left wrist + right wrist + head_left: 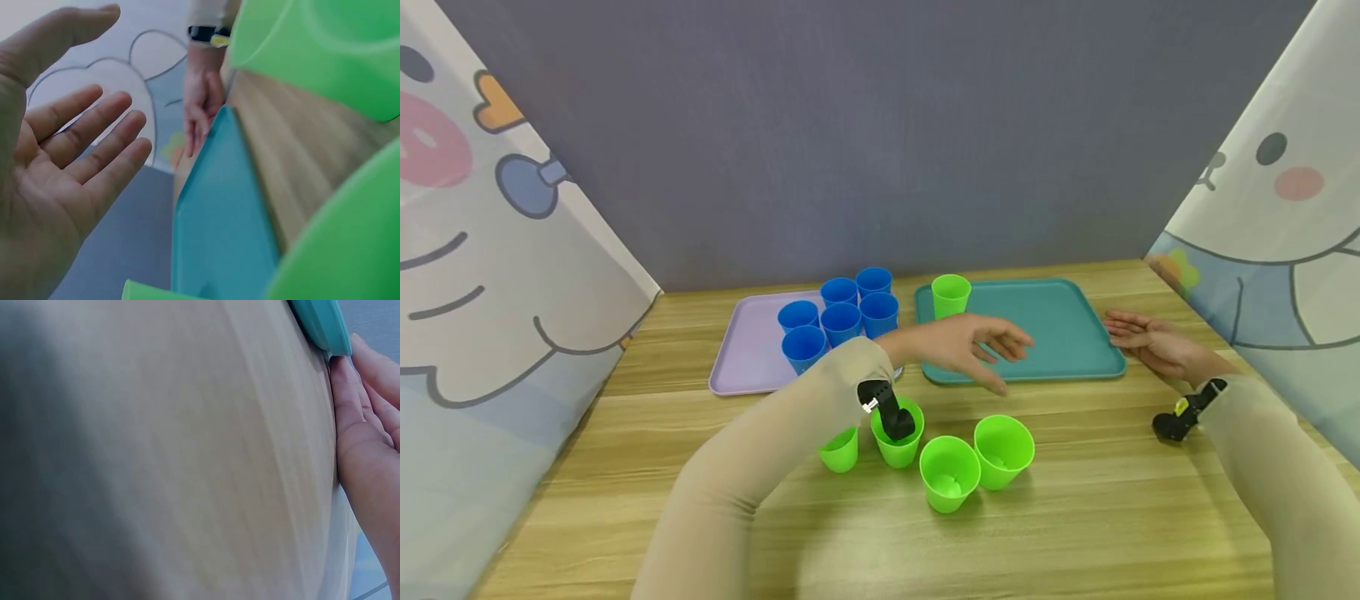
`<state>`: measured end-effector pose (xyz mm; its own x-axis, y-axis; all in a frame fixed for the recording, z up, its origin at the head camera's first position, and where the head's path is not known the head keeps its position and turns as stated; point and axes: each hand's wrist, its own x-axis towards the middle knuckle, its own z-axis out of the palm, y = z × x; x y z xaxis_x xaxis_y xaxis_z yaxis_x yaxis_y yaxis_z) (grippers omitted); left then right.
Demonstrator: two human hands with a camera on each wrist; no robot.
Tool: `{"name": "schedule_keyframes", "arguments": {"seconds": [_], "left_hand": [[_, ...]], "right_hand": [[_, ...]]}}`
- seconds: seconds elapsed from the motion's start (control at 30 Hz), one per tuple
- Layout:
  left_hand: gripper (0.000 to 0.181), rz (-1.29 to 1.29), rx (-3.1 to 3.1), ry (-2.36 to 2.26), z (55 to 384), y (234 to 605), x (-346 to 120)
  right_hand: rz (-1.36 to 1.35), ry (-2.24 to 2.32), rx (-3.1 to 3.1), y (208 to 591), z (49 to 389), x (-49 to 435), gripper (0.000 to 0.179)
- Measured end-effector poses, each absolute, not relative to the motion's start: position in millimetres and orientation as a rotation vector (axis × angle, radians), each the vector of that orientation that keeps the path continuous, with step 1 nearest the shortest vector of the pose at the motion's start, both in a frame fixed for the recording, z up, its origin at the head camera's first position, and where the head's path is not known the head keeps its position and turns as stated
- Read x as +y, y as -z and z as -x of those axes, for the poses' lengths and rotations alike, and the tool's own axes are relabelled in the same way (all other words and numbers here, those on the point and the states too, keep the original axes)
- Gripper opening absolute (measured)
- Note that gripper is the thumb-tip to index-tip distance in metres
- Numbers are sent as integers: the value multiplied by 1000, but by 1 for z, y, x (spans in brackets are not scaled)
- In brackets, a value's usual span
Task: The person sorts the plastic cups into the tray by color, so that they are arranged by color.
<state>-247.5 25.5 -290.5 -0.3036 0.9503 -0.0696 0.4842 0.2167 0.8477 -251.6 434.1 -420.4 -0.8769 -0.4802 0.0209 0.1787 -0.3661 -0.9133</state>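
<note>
Blue cups [841, 323] crowd the lilac tray [737, 358], seemingly settled; the left sleeve [760, 450] partly hides one of four green cups [950, 479] left on the bench [1112, 517]; the left hand [962, 343] — loosely spread, empty — hangs near the teal tray [1052, 333], where one green cup [951, 296] suggests a bare beginning; the right hand [1157, 346], relaxed and empty, lies at its rim.

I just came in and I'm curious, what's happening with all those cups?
A person is working with cups and trays. Their left hand is stretched out in front of the teal tray, holding nothing. Their right hand is at that tray's right edge. One green cup stands on the teal tray, and four more green cups stand on the table. Blue cups are grouped on the lilac tray.
</note>
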Motion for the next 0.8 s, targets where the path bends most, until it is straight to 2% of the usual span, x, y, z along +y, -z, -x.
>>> {"name": "schedule_keyframes", "arguments": {"seconds": [0.8], "left_hand": [[74,-1371,1663,-724,225,308,29]], "right_hand": [[438,2274,1444,424,251,434,55]]}}
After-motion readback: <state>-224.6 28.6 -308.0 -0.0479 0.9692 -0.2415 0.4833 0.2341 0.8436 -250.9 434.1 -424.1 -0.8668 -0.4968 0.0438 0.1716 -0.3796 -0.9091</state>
